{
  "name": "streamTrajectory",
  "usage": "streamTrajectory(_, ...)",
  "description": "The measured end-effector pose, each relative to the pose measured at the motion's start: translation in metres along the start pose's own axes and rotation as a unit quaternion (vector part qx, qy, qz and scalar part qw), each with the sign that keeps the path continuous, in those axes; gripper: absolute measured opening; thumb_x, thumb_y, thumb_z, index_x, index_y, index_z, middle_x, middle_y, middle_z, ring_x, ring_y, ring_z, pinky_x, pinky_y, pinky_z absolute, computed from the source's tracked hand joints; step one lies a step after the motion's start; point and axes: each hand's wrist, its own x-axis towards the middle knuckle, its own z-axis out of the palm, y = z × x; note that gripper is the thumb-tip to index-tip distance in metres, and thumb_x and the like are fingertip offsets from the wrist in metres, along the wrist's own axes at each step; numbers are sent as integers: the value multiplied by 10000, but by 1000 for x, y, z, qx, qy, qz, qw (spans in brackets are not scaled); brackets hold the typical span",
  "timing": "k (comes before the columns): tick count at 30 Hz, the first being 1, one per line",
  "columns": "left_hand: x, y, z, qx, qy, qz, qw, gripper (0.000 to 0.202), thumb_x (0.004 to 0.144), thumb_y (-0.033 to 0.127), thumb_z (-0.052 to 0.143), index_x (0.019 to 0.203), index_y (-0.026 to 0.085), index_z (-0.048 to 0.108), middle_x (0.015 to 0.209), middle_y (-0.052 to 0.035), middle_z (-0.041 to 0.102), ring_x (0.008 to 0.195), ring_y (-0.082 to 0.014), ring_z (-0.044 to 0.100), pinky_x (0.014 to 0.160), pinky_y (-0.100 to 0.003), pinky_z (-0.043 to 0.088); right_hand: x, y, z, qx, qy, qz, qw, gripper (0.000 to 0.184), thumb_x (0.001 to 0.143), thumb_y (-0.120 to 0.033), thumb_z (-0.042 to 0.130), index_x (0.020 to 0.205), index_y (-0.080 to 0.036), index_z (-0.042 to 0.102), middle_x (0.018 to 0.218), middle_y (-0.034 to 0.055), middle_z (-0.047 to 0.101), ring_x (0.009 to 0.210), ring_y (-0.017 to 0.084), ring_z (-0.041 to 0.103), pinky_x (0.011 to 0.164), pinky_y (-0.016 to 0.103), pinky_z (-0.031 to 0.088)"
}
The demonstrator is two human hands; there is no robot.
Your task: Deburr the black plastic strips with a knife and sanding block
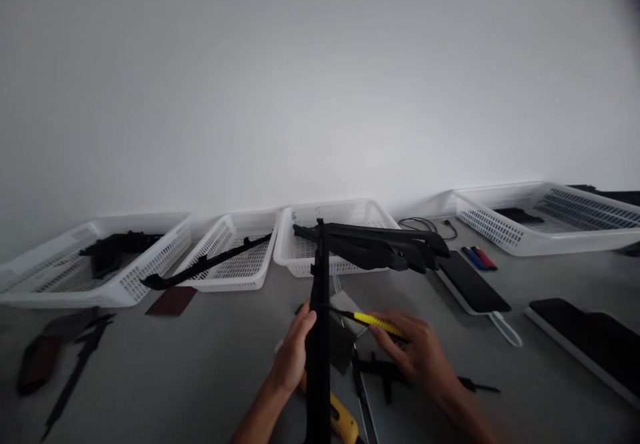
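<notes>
My left hand point(294, 352) is closed round a long, narrow black plastic part point(319, 364), which stands roughly lengthwise in front of me. In my right hand point(417, 347) is a slim tool with a ribbed yellow handle point(377, 323). Its thin dark tip touches or lies right beside the part's right edge; I cannot tell which. Partly hidden under the part is a yellow-and-black tool point(343, 419). Below my right hand lie more dark parts point(387, 372), and a grey block point(349, 309) sits behind the tool.
White baskets point(260, 281) line the wall, several holding black parts point(117, 249). Curved black parts point(385, 241) stick out of the middle one. On the right are a dark-topped slab point(470, 281), blue and red markers point(475, 257), a basket point(545, 244) and another slab point(590, 337). Brown sandpaper-like sheet point(171, 301) lies left.
</notes>
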Motion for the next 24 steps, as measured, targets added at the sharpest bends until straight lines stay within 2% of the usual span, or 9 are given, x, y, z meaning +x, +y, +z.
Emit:
streamTrajectory(2,-1,1,1,26,2,5,1000,546,774,622,866,1166,246,821,1555,-85,672,1637,-370,323,1347,-433,191,1,1,-1,-1,15,0,1000,380,1062,-513,589,1116,-252,859,952,83,860,814,259,816,754,330,649)
streamTrajectory(5,-1,1,1,37,6,5,999,543,769,646,860,1150,260,830,1555,-83,674,1630,-371,341,1351,-451,180,1,1,-3,2,-1,-6,1000,351,1061,-488,601,1083,-255,862,953,73,861,815,254,823,741,318,645)
streamTrajectory(11,-1,2,1,85,41,-2,996,532,765,650,863,1122,255,846,1432,-98,755,1519,-402,496,1289,-461,294,1,3,-4,-11,19,-9,1000,324,1054,-471,617,1099,-259,858,917,61,847,784,242,809,733,315,633)
streamTrajectory(14,-5,7,5,103,-2,7,995,519,803,640,822,1111,223,847,1220,-102,826,1305,-400,659,1160,-450,436,1,4,-5,-13,9,-18,1000,325,1058,-461,613,1100,-253,860,892,61,838,768,236,797,717,307,618)
streamTrajectory(17,-8,14,10,111,-55,12,992,458,846,603,773,1076,213,844,1043,-79,835,1172,-367,708,1032,-408,511,1,5,-6,-17,22,-20,999,320,1059,-447,615,1093,-242,859,908,68,837,789,238,799,713,303,608)
streamTrajectory(21,-11,21,14,107,-63,22,992,441,834,529,750,1128,209,823,1117,-73,828,1214,-350,690,1030,-376,504,1,4,-7,-17,-6,-35,999,280,1051,-412,631,1066,-246,855,877,55,830,736,221,786,672,283,598)
streamTrajectory(24,-12,24,15,139,-84,26,986,490,843,508,692,1200,191,798,1217,-81,817,1225,-350,680,1054,-386,488,0,5,-7,-18,2,-41,999,267,1055,-399,626,1067,-246,845,898,57,829,765,221,789,693,279,603)
